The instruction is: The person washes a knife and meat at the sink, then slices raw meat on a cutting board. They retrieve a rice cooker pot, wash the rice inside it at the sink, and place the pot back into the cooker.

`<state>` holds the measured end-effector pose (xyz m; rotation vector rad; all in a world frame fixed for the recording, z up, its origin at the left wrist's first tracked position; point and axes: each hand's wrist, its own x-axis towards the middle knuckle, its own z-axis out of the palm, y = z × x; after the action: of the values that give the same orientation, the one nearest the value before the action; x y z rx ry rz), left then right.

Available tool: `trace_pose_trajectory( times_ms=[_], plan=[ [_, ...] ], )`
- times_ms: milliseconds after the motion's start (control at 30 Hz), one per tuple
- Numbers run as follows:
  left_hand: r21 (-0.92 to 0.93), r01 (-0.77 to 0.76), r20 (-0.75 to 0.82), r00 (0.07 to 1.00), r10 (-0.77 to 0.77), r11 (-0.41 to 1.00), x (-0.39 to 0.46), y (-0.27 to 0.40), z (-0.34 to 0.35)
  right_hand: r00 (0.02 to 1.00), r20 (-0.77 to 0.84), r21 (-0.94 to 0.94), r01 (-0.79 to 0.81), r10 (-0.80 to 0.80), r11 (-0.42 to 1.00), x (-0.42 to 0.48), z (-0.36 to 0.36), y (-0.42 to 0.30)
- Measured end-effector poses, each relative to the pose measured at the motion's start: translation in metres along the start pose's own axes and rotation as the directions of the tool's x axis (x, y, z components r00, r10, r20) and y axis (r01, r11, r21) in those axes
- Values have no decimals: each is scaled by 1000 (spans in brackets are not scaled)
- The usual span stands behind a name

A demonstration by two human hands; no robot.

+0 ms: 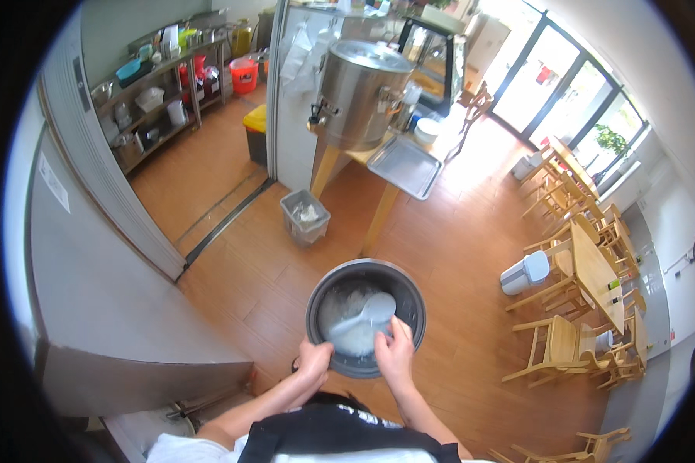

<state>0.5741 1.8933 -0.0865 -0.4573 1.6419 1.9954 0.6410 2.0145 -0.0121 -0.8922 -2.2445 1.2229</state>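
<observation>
A dark round inner pot (416, 286), like that of a rice cooker, is held up in front of me above the floor. My left hand (315, 357) grips its rim at the lower left, thumb on top. Whitish, wet rice-like grains (356, 341) lie in the pot. Across them rests a pale grey plastic rice spoon or ladle (379, 307), its round head at the upper right and its handle towards the lower left. My right hand (397, 350) reaches over the near rim, fingertips beside the spoon's head; whether they pinch it is unclear.
Ahead, a steel urn (356, 98) and a metal tray (405, 168) stand on a wooden table, with a lined waste bin (305, 219) below. A steel cabinet (110, 289) is close at left, beside a doorway with floor track. Wooden chairs (559, 341) and tables (593, 269) line the right.
</observation>
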Motion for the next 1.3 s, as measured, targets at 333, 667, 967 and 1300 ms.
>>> trace_pose_trajectory(
  times_ms=[333,667,967,1300],
  plan=[
    [-155,166,-45,984,-174,974,76,76,63,371,515,555,-831,773,29,150,128,36],
    [-151,43,-262,962,-81,988,163,141,100,409,596,473,-874,691,109,300,219,29],
    [-145,-140,-443,894,63,979,254,193,70,880,475,-241,106,22,965,379,268,-33],
    [-65,-146,-474,875,98,987,383,265,-21,592,795,-382,315,135,869,420,403,-122]
  ],
)
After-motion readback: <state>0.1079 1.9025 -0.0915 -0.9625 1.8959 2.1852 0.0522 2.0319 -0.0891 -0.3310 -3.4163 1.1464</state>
